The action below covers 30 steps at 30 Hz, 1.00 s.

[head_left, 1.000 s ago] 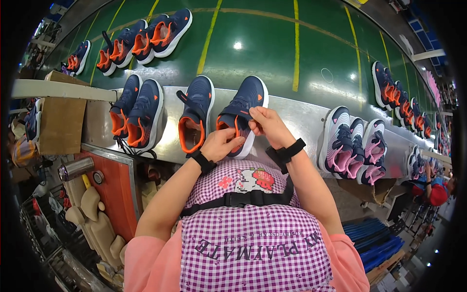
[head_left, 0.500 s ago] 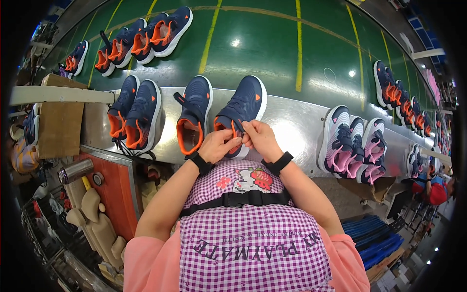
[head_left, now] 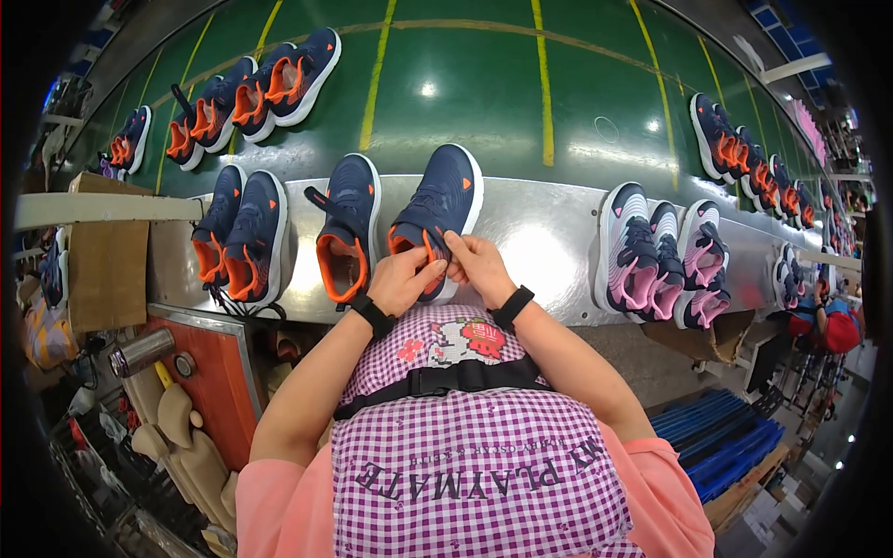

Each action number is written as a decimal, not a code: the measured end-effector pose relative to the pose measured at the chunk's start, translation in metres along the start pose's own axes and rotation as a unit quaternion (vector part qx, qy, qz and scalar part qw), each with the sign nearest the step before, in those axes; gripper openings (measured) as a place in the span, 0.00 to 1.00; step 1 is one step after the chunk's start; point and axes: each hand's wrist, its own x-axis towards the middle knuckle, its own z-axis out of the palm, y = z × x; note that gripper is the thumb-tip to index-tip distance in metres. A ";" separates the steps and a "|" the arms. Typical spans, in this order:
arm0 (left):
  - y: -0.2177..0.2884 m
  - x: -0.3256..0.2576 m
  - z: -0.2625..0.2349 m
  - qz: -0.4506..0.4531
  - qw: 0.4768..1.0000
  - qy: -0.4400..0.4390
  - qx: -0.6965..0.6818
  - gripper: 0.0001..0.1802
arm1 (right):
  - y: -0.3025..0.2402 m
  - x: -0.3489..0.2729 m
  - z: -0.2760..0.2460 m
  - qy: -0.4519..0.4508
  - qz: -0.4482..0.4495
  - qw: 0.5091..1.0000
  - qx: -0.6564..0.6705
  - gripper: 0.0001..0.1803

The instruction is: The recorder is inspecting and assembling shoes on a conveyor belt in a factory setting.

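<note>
A navy sneaker point(head_left: 441, 186) with orange lining and white sole stands on the metal ledge, toe pointing away from me. My left hand point(head_left: 406, 281) is closed at its collar, thumb and fingers pinched together. Beside it, my right hand point(head_left: 480, 264) is closed on the sneaker's strap at the right side of the opening. The fingertips nearly meet and partly hide what they grip. Just left stands a second navy sneaker point(head_left: 351, 200), its strap sticking up loose and its orange opening toward me.
Farther left on the ledge point(head_left: 526, 214) is another navy pair point(head_left: 259, 219). Several grey-and-pink sneakers point(head_left: 628, 237) stand at the right. Beyond runs a green belt point(head_left: 465, 102) with yellow lines, bearing more navy sneakers point(head_left: 312, 74). A cardboard box point(head_left: 110, 251) and metal flask point(head_left: 141, 352) lie left.
The whole view has shifted slightly, so the ledge and shoes appear farther left. Both hands keep their closed hold at the same sneaker's opening.
</note>
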 end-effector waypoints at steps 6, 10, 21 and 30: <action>-0.008 0.004 0.008 0.042 0.999 0.032 -0.005 0.19 | 0.002 0.003 -0.013 -0.061 0.024 0.993 0.096 0.22; 0.001 0.005 0.003 0.009 0.999 0.007 0.035 0.21 | 0.003 0.008 -0.016 -0.052 0.056 0.995 0.062 0.21; 0.042 0.012 0.033 0.157 0.978 0.015 0.134 0.12 | 0.003 -0.001 -0.051 0.188 -0.106 0.976 0.036 0.14; -0.018 -0.040 -0.081 0.163 0.875 0.406 0.209 0.18 | -0.051 -0.045 0.006 0.092 -0.376 0.897 -0.214 0.05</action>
